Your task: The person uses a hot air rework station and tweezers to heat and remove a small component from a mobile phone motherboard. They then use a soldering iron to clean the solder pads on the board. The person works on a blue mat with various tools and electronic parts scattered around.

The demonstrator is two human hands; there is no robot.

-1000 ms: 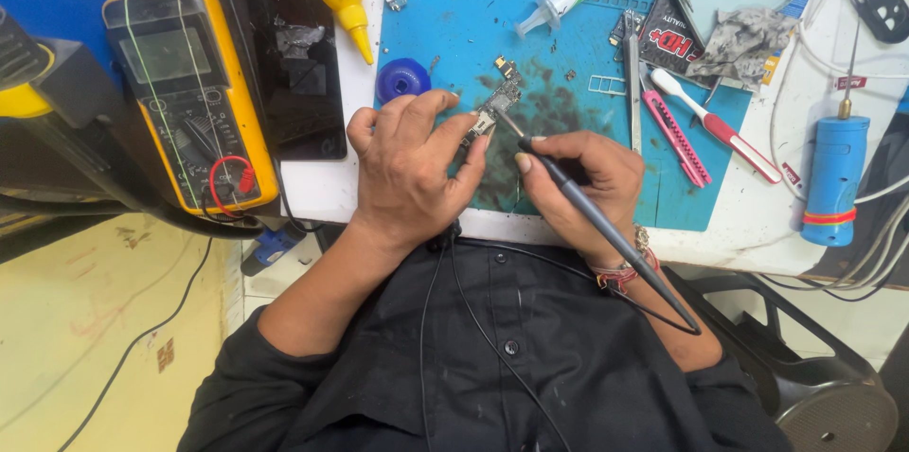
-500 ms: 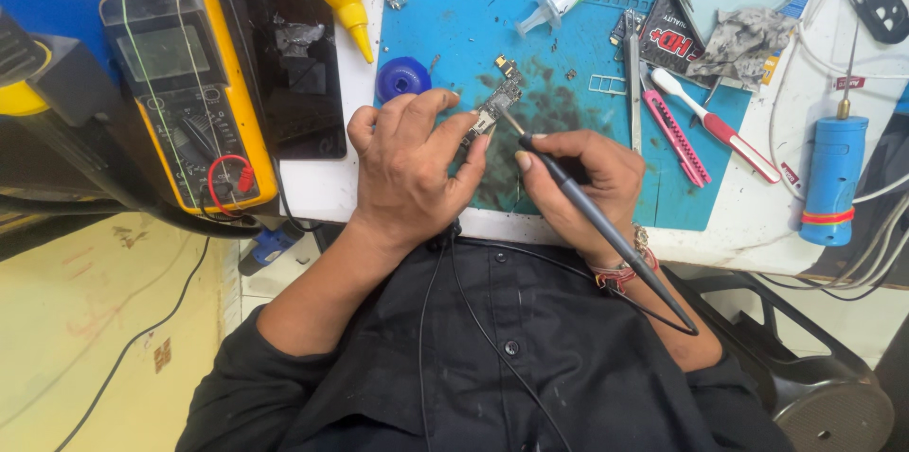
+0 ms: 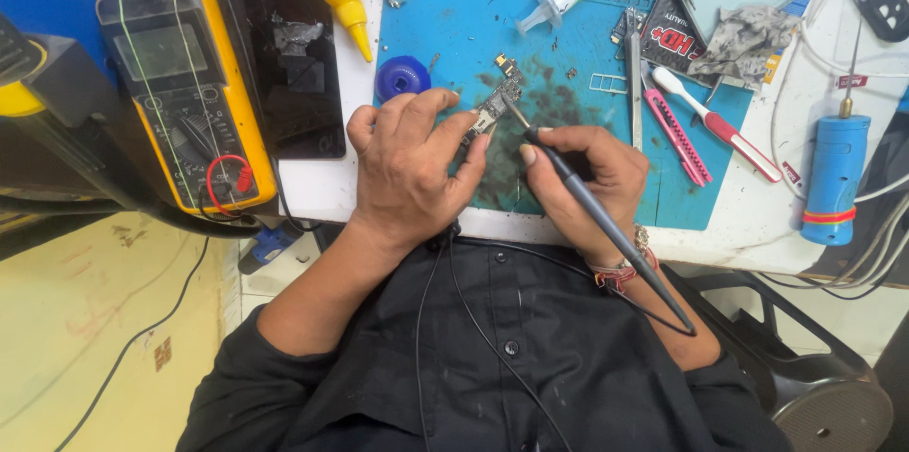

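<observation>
A hot-looking tool tip sits right on a tiny board pinched in bare fingers.

The small circuit board (image 3: pixel 490 111) is just above the middle of the frame, over the blue mat (image 3: pixel 445 26). The left hand (image 3: pixel 412 163) grips it between thumb and fingertips. The right hand (image 3: pixel 587 177) is closed around a thin grey soldering pen (image 3: pixel 606 220) like a pencil, and its tip touches the top edge of the board. The tip is very near the left fingertips, so I think a little slip could burn them. The board is small and could twist or drop if the tip pushes too hard. The pen's cord runs down over the black shirt (image 3: pixel 530 357) and might tug the hand. A blue cap (image 3: pixel 402 78) lies close by, and a yellow meter (image 3: pixel 185 92) rests at the left.
</observation>
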